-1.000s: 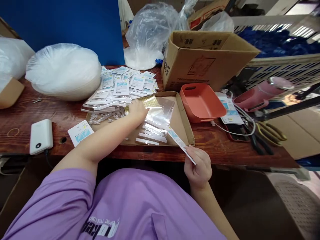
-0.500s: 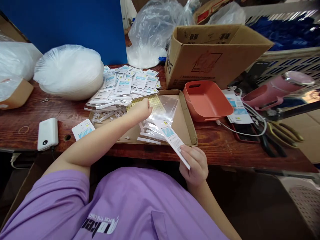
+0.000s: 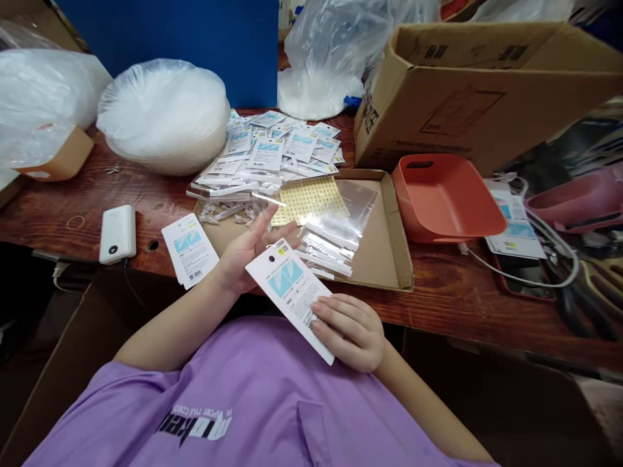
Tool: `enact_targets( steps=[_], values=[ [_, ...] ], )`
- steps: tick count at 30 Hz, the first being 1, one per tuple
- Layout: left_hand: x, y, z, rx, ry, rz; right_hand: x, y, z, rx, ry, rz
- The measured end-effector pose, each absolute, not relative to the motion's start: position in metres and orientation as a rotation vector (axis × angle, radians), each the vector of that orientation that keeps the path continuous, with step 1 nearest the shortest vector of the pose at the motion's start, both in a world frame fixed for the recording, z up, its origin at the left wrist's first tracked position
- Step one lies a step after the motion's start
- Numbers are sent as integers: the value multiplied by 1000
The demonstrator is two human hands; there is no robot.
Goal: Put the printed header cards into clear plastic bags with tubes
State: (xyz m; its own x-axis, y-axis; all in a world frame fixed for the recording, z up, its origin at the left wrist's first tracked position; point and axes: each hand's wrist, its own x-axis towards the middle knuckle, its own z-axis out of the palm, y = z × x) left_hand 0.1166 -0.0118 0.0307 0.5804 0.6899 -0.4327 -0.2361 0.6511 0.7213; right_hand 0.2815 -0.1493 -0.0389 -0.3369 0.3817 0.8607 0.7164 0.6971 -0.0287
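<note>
A white printed card (image 3: 294, 288) with a blue picture and a punched hole is tilted in front of my chest. My right hand (image 3: 353, 331) grips its lower right edge. Just behind the card's upper left side, my left hand (image 3: 246, 253) has its fingers apart; whether a fingertip touches the card, I cannot tell. Beyond the hands, a yellow sticker sheet (image 3: 311, 200) lies in a shallow cardboard tray (image 3: 389, 259) beside clear bags with white strips (image 3: 328, 246). More cards (image 3: 189, 250) rest on the table left of my left hand.
A pile of bagged cards (image 3: 267, 154) lies behind the tray. An orange bin (image 3: 450, 201) and a large cardboard box (image 3: 467, 117) stand to the right. On the left are a plastic-covered bowl (image 3: 165, 123) and a white power bank (image 3: 118, 235). Scissors (image 3: 603, 285) lie far right.
My left hand has drawn back from the sticker sheet towards my chest, its fingers now spread. The card in my right hand has come left and turned its printed face up. The view has shifted.
</note>
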Motion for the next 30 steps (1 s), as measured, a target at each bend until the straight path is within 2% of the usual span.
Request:
enact_targets(
  steps=[10,16,26,30],
  values=[
    [116,-28,29,568,745,729,263,-133,-29,-1188,-2057,-609],
    [112,-40,27,497,601,598,249,-102,-9,-1279,-2038,-496],
    [68,-27,15,583,355,476,234,-78,-4,-1253,-2108,-179],
    [63,-24,12,722,401,486,231,-67,2,-1227,-2118,-148]
  ],
)
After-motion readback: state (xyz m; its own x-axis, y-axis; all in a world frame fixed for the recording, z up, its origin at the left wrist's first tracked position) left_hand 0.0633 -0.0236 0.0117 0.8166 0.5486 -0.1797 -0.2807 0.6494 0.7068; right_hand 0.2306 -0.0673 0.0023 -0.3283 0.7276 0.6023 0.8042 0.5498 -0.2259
